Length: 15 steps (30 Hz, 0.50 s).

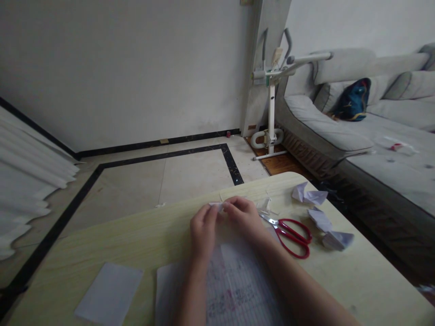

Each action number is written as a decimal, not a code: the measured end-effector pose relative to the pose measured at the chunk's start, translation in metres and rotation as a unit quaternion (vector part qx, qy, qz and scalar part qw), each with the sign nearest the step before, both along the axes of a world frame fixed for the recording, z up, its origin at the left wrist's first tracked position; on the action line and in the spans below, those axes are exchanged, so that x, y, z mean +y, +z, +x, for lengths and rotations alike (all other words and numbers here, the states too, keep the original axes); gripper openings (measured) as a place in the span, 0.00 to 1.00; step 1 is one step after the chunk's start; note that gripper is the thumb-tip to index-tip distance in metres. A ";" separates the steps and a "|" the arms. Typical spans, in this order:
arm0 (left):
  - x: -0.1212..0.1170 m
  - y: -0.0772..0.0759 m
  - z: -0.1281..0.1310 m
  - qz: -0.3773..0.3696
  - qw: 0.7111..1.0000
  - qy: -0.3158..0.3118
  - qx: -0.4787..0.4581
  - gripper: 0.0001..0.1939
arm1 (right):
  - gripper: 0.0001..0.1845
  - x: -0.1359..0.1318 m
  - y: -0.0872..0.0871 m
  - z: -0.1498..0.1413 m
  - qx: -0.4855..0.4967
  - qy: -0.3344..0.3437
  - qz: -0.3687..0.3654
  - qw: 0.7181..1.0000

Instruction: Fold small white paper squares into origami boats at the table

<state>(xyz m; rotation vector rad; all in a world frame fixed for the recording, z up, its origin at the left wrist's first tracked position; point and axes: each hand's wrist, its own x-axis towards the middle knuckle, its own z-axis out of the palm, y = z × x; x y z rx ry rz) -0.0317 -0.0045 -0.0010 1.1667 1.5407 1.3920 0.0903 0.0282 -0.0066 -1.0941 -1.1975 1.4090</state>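
Both hands meet near the far edge of the table, pinching a small piece of white paper (pixel 216 206) between them. My left hand (pixel 203 228) grips its left side with thumb and fingers. From the right, my right hand (pixel 243 217) pinches the same paper; most of the piece is hidden by the fingers. Under my forearms lies a lined sheet with handwriting (pixel 234 285). Just right of my right hand rest red-handled scissors (pixel 292 235), with thin paper scraps (pixel 267 206) by their blades.
Several folded paper shapes (pixel 319 219) sit along the table's right side. A blank white sheet (pixel 109 293) lies at the left on the pale wooden table (pixel 136 240). Beyond are a grey sofa (pixel 390 154), an exercise machine (pixel 271 104) and a white curtain (pixel 27 181).
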 end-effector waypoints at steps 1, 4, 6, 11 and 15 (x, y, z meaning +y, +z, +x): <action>0.000 0.000 0.000 0.004 1.000 0.003 -0.002 0.13 | 0.09 0.000 -0.001 0.000 0.002 0.001 0.002 1.000; 0.001 0.000 0.002 0.015 1.000 0.016 -0.005 0.12 | 0.09 -0.001 -0.001 0.000 0.001 0.014 0.003 1.000; 0.002 -0.001 0.002 0.019 0.999 0.026 -0.001 0.11 | 0.10 -0.002 0.000 0.001 0.000 0.029 0.000 1.000; 0.002 -0.005 0.001 0.014 1.000 0.028 -0.001 0.14 | 0.09 -0.002 0.004 0.002 0.000 0.049 0.006 0.999; 0.002 -0.009 0.001 0.009 1.000 -0.004 -0.005 0.16 | 0.08 -0.001 0.003 0.001 -0.006 0.020 0.020 1.000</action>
